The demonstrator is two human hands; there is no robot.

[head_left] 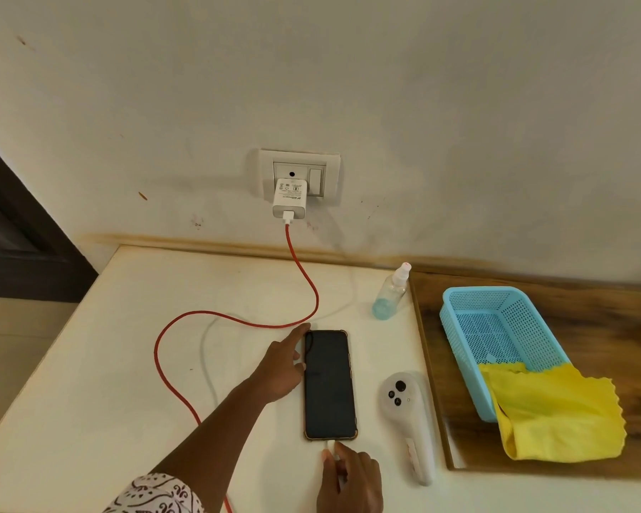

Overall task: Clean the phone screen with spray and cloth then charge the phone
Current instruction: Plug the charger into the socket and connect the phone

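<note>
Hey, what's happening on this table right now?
A person is plugging a phone in to charge. The left hand steadies the phone's left edge while the right hand pinches the white plug of the red cable at the phone's bottom port. The cable runs up to a white charger in the wall socket. The spray bottle stands aside, and the yellow cloth hangs out of the blue basket.

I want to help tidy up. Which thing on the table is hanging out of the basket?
The yellow cloth: it drapes over the blue basket's near end.
</note>
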